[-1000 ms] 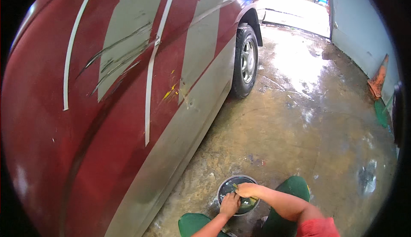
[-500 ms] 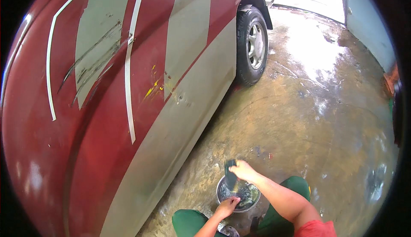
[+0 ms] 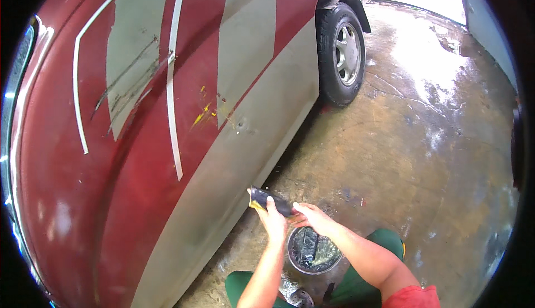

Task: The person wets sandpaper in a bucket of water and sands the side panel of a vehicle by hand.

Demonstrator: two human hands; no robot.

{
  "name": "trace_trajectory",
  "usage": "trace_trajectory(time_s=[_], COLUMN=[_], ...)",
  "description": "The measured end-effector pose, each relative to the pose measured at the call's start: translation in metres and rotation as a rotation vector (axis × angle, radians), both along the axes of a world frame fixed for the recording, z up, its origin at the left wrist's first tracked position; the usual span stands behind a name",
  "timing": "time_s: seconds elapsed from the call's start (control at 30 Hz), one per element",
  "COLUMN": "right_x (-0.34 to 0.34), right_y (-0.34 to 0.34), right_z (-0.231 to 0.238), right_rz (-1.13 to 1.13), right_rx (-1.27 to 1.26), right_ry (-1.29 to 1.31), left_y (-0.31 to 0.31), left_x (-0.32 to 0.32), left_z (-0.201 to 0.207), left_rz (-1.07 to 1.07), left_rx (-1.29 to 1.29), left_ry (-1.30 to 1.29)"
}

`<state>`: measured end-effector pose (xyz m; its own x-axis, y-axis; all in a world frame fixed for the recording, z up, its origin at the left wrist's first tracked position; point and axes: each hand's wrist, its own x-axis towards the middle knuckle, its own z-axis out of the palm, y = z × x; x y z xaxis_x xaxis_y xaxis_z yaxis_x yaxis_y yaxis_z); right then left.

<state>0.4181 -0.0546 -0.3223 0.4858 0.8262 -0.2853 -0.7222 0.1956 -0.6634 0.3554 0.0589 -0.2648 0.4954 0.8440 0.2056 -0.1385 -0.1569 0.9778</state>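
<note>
Both hands hold a dark sandpaper sheet [image 3: 270, 201] with a yellowish edge, above and left of the bucket. My left hand [image 3: 273, 220] grips its left part from below, thumb on top. At the sheet's right end, my right hand [image 3: 312, 219] has its fingers closed on it. Below them a round metal bucket [image 3: 315, 273] stands between my knees, with murky water and a dark rectangular shape inside. To the left rises the red vehicle side [image 3: 150, 196], with grey patches [image 3: 267, 113], dark scratches and yellow marks.
A wheel [image 3: 343, 54] sits at the far end of the vehicle. Strips of white tape [image 3: 173, 102] run over the red paint. The brown concrete floor [image 3: 412, 169] is wet and shiny. A pale wall [image 3: 490, 29] stands at the far right.
The sandpaper sheet has come up out of the bucket and moved left toward the vehicle. My left hand has risen from the bucket's rim and now grips it too. The view has shifted slightly.
</note>
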Motion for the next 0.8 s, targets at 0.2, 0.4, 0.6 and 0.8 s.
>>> trace_trajectory(time_s=[0.2, 0.4, 0.6, 0.8], right_x=[0.021, -0.002, 0.005, 0.006], right_y=[-0.010, 0.007, 0.001, 0.016], right_z=[-0.074, -0.067, -0.084, -0.080], right_rz=[-0.038, 0.449, 0.484, 0.418], right_rx=[-0.710, -0.928, -0.955, -0.970], right_ry=[-1.041, -1.221, -1.180, -1.147], left_y=[0.013, 0.077, 0.103, 0.080], left_x=[0.016, 0.028, -0.021, 0.046], left_z=[0.197, 0.271, 0.265, 0.285], left_rz=[-0.039, 0.047, -0.064, -0.138], left_rx=[1.444, 2.189, 2.101, 2.101], left_ry=[0.523, 1.099, 1.138, 1.015])
